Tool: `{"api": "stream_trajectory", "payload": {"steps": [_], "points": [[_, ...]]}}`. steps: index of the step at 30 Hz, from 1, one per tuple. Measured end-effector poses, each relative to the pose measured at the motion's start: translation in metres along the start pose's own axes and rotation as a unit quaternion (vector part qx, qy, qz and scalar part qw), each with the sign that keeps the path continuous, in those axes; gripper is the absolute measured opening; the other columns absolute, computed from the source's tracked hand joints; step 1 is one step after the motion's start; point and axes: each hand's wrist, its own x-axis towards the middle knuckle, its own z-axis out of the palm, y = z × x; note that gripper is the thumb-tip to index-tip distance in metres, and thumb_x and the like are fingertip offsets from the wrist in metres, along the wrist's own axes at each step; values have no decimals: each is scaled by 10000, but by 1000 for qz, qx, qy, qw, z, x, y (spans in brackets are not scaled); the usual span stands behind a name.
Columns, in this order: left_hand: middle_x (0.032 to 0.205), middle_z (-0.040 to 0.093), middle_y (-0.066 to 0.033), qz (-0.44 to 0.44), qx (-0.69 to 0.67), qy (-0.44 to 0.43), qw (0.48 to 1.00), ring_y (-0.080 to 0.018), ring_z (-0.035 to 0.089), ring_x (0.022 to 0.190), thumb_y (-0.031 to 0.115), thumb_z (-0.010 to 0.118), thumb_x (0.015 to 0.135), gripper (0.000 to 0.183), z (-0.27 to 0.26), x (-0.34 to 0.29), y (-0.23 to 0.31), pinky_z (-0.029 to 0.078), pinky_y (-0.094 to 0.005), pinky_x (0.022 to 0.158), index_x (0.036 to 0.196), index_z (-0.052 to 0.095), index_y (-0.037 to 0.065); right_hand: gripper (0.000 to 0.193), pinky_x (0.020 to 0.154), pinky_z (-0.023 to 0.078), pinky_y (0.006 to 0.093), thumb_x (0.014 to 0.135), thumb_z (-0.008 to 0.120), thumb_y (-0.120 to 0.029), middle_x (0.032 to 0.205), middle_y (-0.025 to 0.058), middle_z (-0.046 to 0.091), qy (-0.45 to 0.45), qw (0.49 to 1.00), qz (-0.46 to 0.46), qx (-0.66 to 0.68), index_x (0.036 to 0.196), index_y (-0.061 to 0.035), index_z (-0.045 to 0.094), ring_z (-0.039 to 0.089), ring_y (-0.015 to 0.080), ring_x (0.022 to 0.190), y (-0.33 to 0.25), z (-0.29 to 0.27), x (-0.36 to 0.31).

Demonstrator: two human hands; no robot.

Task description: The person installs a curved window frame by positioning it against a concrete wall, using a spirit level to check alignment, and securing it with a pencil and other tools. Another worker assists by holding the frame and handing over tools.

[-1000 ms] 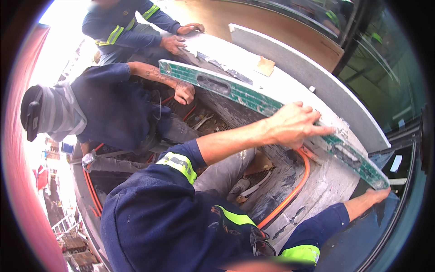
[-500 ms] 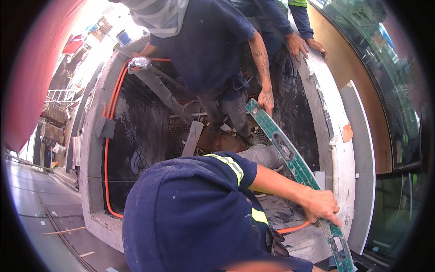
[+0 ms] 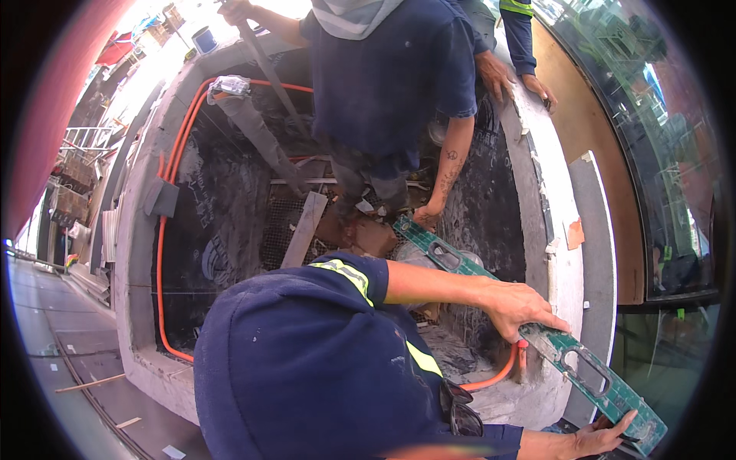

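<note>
Neither of my hands shows. Close in front, a bent co-worker in a dark blue hooded shirt [image 3: 299, 360] fills the lower middle. One hand of theirs [image 3: 523, 308] presses on a green spirit level [image 3: 594, 376] where it crosses the pit wall. Their other hand [image 3: 602, 440] grips its near right end. Inside the pit, a standing co-worker [image 3: 383, 84] reaches down with a tattooed arm, a hand [image 3: 428, 215] at the level's far end. This worker's raised hand [image 3: 236, 11] holds a long bar [image 3: 268, 65].
A concrete rim [image 3: 556, 253] surrounds the dark-lined pit, with orange conduit [image 3: 161, 284] along its walls. A plank [image 3: 305, 228] and rubble lie inside. Another person's hands [image 3: 497, 75] rest on the far right rim. A grey panel [image 3: 594, 253] leans outside, near glass [image 3: 682, 153].
The level has swung flatter, its far end dropping into the pit and its near end moving right. The front co-worker's second hand has appeared on it. The standing worker has straightened and raised a bar.
</note>
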Motion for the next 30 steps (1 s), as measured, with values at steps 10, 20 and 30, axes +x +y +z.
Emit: {"api": "stream_trajectory", "payload": {"steps": [10, 20, 30], "points": [[1383, 664, -149, -31, 146, 71, 986, -327, 632, 1247, 321, 811, 896, 586, -40, -66, -19, 494, -476, 1000, 1421, 660, 107, 609, 878, 616, 448, 908, 876, -327, 1203, 236, 730, 36, 999, 2, 0, 1183, 187, 702, 741, 334, 1029, -7, -15, 17], [1293, 712, -131, -145, 270, 154, 939, -340, 668, 1209, 41, 750, 886, 312, -96, -132, -7, 533, -471, 1032, 1196, 765, 72, 464, 577, 382, 307, 942, 845, -344, 906, 93, 697, 87, 995, 43, -27, 1089, 83, 738, 587, 154, 689, -22, -14, -2], [1491, 622, -154, -253, 388, 185, 866, -384, 600, 1367, -69, 630, 833, 588, -131, -133, 7, 511, -470, 1120, 1405, 664, 66, 481, 559, 460, 251, 985, 783, -342, 983, 90, 731, 79, 997, 2, -8, 1189, 88, 715, 688, 163, 748, -27, -39, 0]]}}
